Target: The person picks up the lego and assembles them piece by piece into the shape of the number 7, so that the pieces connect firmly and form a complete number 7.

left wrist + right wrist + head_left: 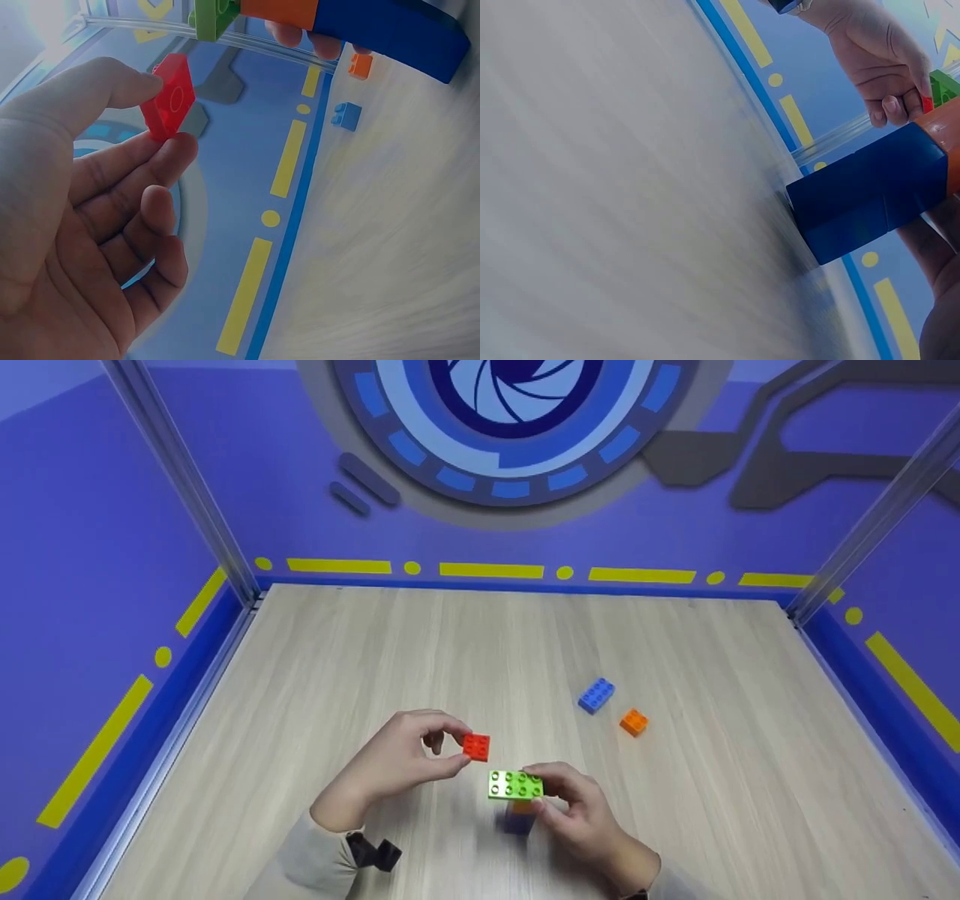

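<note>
Wood tabletop (360,660), purple-blue booth: brick stacking, apparently mid-build.
Nearest, right hand (581,814) grips the stack: blue base (870,196), orange middle (279,12), green brick (514,785) on top; can't tell if base touches table. Just beyond, left hand (405,754) pinches red brick (476,748), near green, apart. Farther, loose blue brick (596,695) and loose orange brick (634,723), then back wall (285,525). Next move likely calls for squaring red over green's studs, pressing down, stack held steady.
</note>
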The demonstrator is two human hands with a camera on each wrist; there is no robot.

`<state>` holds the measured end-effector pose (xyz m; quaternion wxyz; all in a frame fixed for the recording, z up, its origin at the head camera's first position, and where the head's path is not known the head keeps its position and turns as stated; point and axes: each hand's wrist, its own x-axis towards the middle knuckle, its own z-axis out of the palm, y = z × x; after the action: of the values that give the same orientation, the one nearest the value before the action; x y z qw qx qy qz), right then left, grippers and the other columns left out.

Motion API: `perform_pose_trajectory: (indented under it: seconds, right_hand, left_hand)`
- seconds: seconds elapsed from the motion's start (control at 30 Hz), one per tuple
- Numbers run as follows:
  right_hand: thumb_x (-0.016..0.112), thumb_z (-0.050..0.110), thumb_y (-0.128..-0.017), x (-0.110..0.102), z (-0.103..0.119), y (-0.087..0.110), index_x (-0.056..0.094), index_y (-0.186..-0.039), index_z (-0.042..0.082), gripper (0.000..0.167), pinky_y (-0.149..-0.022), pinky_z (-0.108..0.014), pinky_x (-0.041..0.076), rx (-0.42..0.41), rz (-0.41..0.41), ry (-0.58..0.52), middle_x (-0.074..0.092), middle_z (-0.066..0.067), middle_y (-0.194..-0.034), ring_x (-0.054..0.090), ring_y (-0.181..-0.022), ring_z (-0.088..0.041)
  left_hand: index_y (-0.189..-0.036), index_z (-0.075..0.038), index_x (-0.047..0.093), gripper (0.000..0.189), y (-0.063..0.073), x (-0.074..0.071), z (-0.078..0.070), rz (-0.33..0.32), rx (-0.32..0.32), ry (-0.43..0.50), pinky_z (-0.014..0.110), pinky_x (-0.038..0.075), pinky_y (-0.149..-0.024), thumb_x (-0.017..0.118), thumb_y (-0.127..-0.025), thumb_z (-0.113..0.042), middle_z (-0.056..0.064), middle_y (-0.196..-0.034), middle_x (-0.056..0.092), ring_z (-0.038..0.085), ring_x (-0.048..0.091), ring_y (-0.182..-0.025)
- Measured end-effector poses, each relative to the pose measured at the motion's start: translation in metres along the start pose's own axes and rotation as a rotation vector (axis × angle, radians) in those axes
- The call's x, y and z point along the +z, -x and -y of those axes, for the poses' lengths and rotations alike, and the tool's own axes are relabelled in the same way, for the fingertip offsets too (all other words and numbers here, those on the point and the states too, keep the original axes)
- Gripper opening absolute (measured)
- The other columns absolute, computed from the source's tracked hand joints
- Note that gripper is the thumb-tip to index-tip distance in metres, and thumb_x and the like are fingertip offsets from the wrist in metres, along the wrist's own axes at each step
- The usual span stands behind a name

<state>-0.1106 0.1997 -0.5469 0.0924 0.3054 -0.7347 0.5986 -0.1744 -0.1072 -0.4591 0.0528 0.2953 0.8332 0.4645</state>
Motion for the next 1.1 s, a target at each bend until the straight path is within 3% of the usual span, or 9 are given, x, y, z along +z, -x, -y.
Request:
perform_pose_trajectory:
  seconds: [0.43,0.67,0.9,1.1]
  right_hand:
    - [0.065,-0.018,-0.096,-0.008,-0.005,-0.006,0.070,-0.135,-0.001,0.042,-0.095,-0.029,0.067,-0.049,-0.038,0.006,0.080,-0.007,-0.126,0.077,-0.110,-0.008]
    - [0.064,-0.017,-0.097,-0.013,-0.008,-0.008,0.071,-0.135,-0.002,0.041,-0.094,-0.026,0.066,-0.024,-0.063,-0.006,0.080,0.000,-0.128,0.077,-0.109,-0.008]
    - [0.063,-0.018,-0.099,-0.013,-0.008,-0.008,0.070,-0.136,-0.003,0.041,-0.095,-0.027,0.066,-0.009,-0.054,-0.018,0.078,0.003,-0.131,0.077,-0.110,-0.009]
    - [0.062,-0.019,-0.098,-0.013,-0.008,-0.007,0.069,-0.135,-0.006,0.040,-0.094,-0.025,0.066,0.009,-0.062,-0.043,0.077,0.008,-0.132,0.076,-0.110,-0.007]
  left_hand:
    - [-0.118,-0.021,0.084,0.022,0.000,0.002,0.002,0.025,-0.026,0.007,0.025,0.051,-0.083,0.088,-0.097,-0.023,-0.008,-0.109,0.081,0.008,0.060,-0.087]
    - [-0.118,-0.019,0.083,0.023,0.000,0.007,0.002,0.056,-0.038,0.071,0.022,0.048,-0.080,0.089,-0.096,-0.022,0.003,-0.110,0.081,0.008,0.059,-0.086]
    - [-0.118,-0.018,0.082,0.026,-0.001,0.013,0.003,0.086,-0.051,0.135,0.020,0.048,-0.075,0.091,-0.094,-0.024,-0.003,-0.104,0.076,0.009,0.060,-0.085]
    - [-0.118,-0.013,0.079,0.027,-0.002,0.023,0.007,0.097,-0.077,0.243,0.020,0.049,-0.074,0.089,-0.094,-0.021,0.014,-0.100,0.076,0.007,0.061,-0.083]
